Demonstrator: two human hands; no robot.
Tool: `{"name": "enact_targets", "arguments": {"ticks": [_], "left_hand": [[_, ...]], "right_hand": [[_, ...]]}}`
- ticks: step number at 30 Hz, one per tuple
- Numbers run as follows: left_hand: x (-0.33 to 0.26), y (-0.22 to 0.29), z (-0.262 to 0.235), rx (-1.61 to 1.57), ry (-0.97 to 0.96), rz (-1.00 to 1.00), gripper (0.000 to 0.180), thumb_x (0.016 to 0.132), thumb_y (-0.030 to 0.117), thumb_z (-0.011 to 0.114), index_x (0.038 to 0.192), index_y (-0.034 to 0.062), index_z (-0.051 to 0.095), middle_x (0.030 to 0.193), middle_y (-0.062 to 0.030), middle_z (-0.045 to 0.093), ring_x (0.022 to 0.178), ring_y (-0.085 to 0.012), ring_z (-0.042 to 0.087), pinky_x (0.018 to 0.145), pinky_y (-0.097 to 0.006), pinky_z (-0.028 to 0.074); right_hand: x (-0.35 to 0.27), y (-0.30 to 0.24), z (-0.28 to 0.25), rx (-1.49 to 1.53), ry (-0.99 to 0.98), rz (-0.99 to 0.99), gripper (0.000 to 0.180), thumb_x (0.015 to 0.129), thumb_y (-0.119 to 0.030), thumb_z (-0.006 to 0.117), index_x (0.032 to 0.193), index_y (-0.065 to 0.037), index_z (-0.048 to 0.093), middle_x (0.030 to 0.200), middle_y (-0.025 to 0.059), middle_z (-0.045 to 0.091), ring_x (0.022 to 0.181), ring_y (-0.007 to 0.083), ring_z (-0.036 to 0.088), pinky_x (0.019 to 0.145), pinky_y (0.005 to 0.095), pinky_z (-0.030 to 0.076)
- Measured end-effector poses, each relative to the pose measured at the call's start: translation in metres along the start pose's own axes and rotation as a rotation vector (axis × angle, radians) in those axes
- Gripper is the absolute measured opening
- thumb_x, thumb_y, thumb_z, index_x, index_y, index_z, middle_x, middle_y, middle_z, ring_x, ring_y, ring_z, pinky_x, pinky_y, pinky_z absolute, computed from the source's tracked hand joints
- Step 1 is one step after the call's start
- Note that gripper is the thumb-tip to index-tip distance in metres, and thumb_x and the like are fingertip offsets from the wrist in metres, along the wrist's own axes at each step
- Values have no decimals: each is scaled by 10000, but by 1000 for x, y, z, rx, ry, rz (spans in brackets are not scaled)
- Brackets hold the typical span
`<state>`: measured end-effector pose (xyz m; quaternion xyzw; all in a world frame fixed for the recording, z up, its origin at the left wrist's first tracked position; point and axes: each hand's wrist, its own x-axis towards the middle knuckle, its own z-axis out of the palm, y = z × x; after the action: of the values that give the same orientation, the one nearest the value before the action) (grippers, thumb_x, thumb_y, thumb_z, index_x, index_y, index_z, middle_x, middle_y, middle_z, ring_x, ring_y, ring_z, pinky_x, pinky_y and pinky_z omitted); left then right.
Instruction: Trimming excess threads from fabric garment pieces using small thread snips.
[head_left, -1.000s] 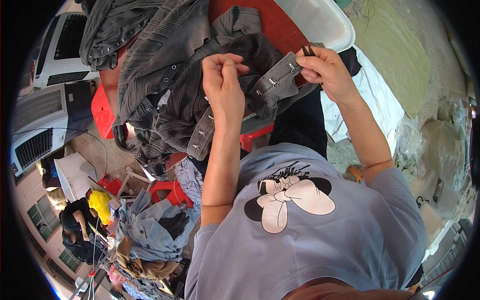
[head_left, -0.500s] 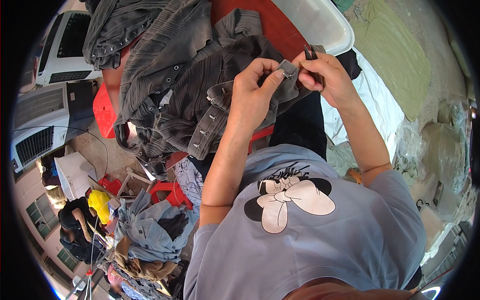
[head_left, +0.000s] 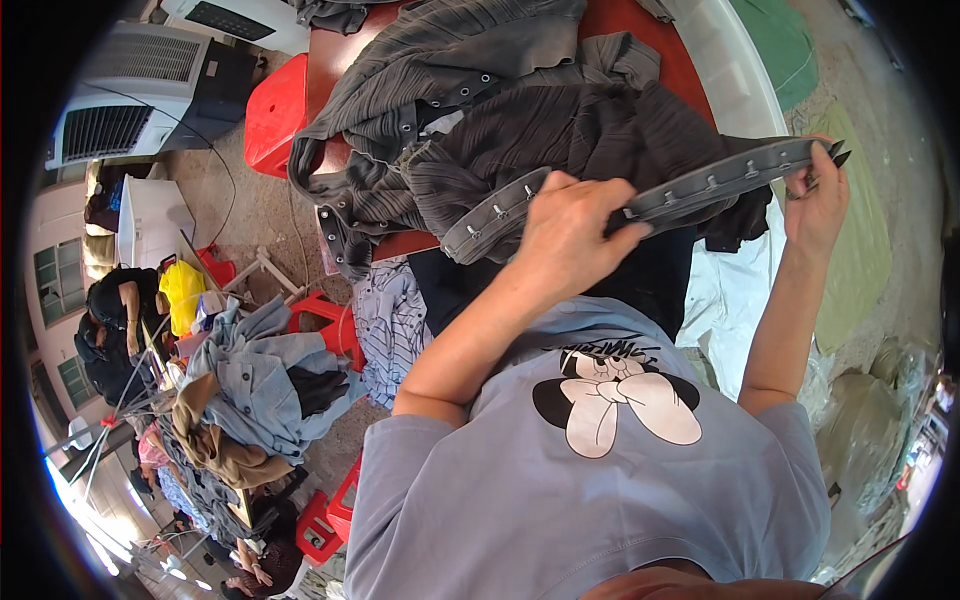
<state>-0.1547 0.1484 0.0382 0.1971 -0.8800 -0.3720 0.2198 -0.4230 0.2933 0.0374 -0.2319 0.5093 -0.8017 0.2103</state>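
A dark grey pleated garment [head_left: 560, 130] lies over the table, its front band [head_left: 720, 183] carrying a row of small metal fasteners. The band is stretched out to the right between my hands. My left hand [head_left: 580, 235] is closed on its middle, fingers curled over the cloth. At its far right end, my right hand [head_left: 820, 200] pinches the cloth. Dark pointed tips, seemingly of the thread snips, poke out beside the right fingers; the rest is hidden by the hand. Another section of band with metal fasteners [head_left: 500, 212] hangs left of my left hand.
Under the garments is a red-brown table [head_left: 615, 18], with a white plastic tub [head_left: 725, 60] at its far right. A red stool [head_left: 277, 115] and grey air coolers [head_left: 130, 120] stand left. Denim clothes [head_left: 260, 350] are heaped lower left, near other people. White sheeting [head_left: 735, 310] lies right.
My right hand has moved out to the right with the band's end, drawing it taut. My left hand has shifted right and lower along the band. The view has turned.
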Motion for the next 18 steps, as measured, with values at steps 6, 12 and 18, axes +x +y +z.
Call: {"name": "enact_targets", "arguments": {"ticks": [6, 12, 18], "left_hand": [[-36, -46, -84, 91, -122, -324, 244, 740, 133, 776, 952, 48, 691, 770, -119, 685, 699, -229, 632, 683, -345, 493], [-31, -92, -177, -70, -404, -574, 240, 745, 103, 749, 957, 21, 672, 760, -47, 668, 714, -141, 634, 646, -308, 492], [0, -101, -309, 22, 191, -384, 195, 788, -21, 686, 973, 39, 676, 889, -42, 694, 793, -106, 644, 698, -226, 498]], "right_hand": [[35, -4, -12, 208, 5, 120, 185, 947, -122, 600, 785, -46, 551, 707, 37, 563, 532, 90, 439, 503, 245, 335], [97, 7, 0, 236, -53, 208, 161, 935, -137, 617, 832, -44, 535, 712, 31, 540, 543, 91, 419, 495, 233, 320], [157, -28, 13, 298, -179, 158, 162, 948, -113, 591, 853, -2, 520, 756, 42, 516, 590, 101, 413, 485, 234, 289]]}}
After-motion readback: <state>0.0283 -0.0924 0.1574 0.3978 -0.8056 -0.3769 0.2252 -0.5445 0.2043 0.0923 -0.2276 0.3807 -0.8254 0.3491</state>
